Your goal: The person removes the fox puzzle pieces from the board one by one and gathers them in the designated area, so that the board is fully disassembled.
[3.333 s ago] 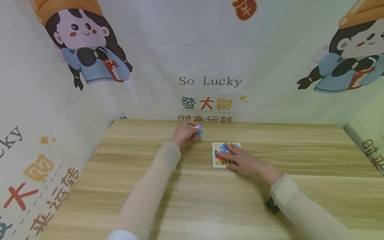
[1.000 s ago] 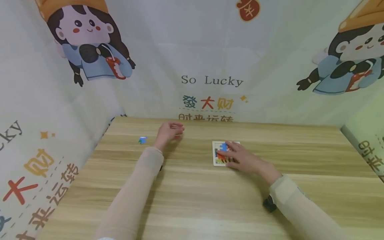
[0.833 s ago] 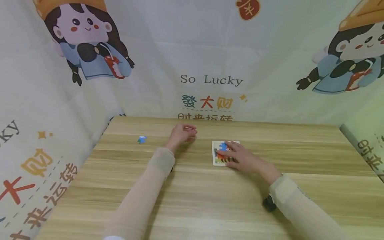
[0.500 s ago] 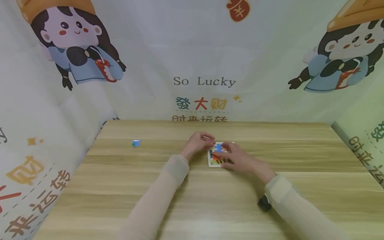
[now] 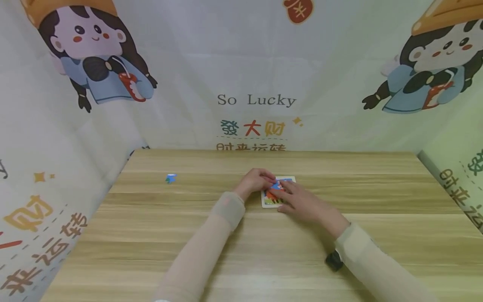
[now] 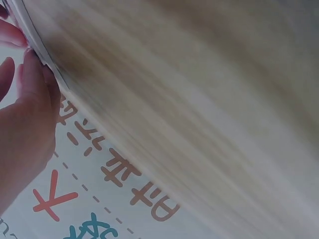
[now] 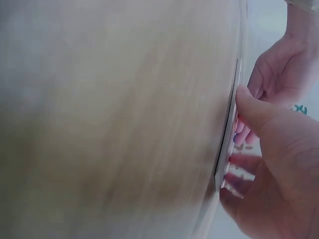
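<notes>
A small square jigsaw puzzle (image 5: 289,178) with a white border and a colourful picture lies on the table. My right hand (image 5: 303,204) rests over its right side, fingers spread and fairly straight. My left hand (image 5: 254,183) is at the upper left of the puzzle, its bent fingertips over the blue part, close to the right fingers. I cannot tell whether those fingertips pinch a piece. In the left wrist view the left hand (image 6: 30,114) is right at the board's edge. A loose blue and green puzzle piece (image 5: 171,178) lies apart, well to the left.
The wooden table (image 5: 362,176) reaches back to a printed cloth (image 5: 324,84) hanging behind it, with more cloth at both sides. A black device (image 5: 334,261) shows under the right sleeve (image 5: 377,264).
My left hand held a blue piece earlier; a blue piece now lies at the left. The left hand has since moved right to the puzzle. My right hand has stayed on the puzzle.
</notes>
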